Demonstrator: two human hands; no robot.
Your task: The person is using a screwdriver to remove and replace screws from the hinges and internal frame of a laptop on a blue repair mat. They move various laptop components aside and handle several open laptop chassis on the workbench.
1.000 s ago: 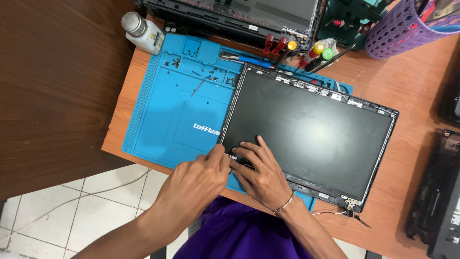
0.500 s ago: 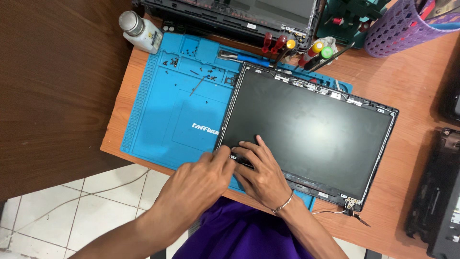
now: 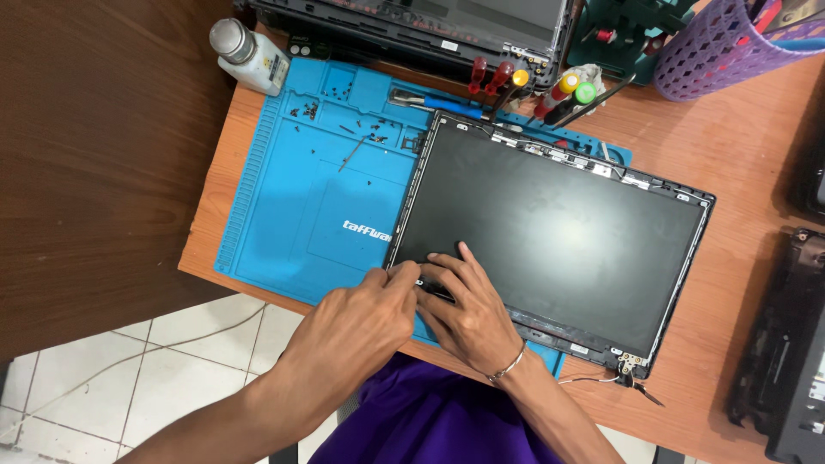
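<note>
Hands meet at the near left corner of the laptop screen panel lying on the blue repair mat: left hand fingertips pinched on its edge, right hand spread flat on the glass

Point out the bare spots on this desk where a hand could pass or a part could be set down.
Free: the blue mat's flat middle, between the scattered screws and the laptop screen panel; bare wood between the panel and the purple basket. Crowded: the screwdrivers along the top, and the panel's near-left corner under both hands.
</note>
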